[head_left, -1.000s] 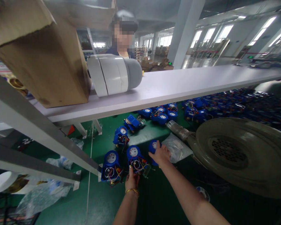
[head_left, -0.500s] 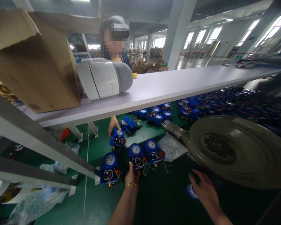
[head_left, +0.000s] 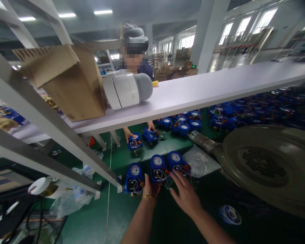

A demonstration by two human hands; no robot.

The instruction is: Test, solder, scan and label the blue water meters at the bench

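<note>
Three blue water meters with white dials and exposed wires stand in a row on the green bench. My left hand (head_left: 151, 189) grips the middle water meter (head_left: 158, 161) at its lower edge, thumb up along the side; its other fingers are partly hidden. To its left is another water meter (head_left: 134, 171), close to my thumb. My right hand (head_left: 185, 193) reaches in from the right, fingers stretched and apart from the thumb. Its fingertips are at the wires and a small green circuit board (head_left: 169, 183), below the right water meter (head_left: 175, 158).
Across the bench, a co-worker's hands (head_left: 127, 134) hold two more meters under a white shelf (head_left: 183, 96). A cardboard box (head_left: 76, 88) stands on that shelf. A large round olive-coloured dish (head_left: 277, 142), a plastic bag (head_left: 200, 161) and a blue tape roll (head_left: 230, 215) lie right.
My right hand has moved left from the tape roll to the middle meter's wires. My left hand stays at the meter. The co-worker's second hand now holds another meter; the view has shifted.
</note>
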